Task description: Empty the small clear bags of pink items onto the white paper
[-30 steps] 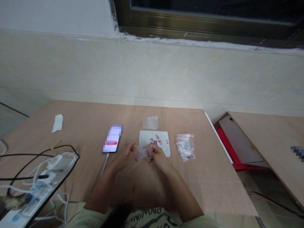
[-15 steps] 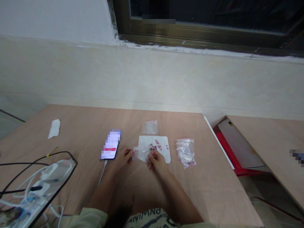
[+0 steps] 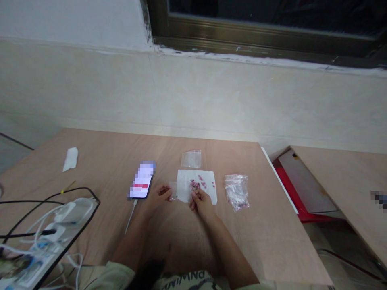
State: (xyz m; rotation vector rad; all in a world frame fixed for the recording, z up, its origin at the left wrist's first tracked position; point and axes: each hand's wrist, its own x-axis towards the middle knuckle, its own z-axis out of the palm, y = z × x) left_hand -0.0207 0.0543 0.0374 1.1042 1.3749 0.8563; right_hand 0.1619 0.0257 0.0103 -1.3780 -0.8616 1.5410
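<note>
A person's left hand [image 3: 159,196] pinches a small clear plastic bag [image 3: 173,191] just off the near left corner of a white paper sheet [image 3: 184,185] — fingers closed on the bag's edge. The right hand [image 3: 201,202] curls at the sheet's near edge, its fingertips [image 3: 194,191] down among small pink pieces [image 3: 195,185] scattered on the paper; whether it grips one cannot be told. The sheet lies on a plywood tabletop [image 3: 266,189]. Just beyond the sheet, an empty-looking clear bag [image 3: 191,159] lies flat; just to its right sits a clear bag of pink pieces [image 3: 237,192]. Left of the sheet — a smartphone [image 3: 141,180] with a pixelated screen and a white charging cable [image 3: 131,215]; well left of it, a crumpled tissue [image 3: 70,159] and a power strip [image 3: 51,241] among cords.
</note>
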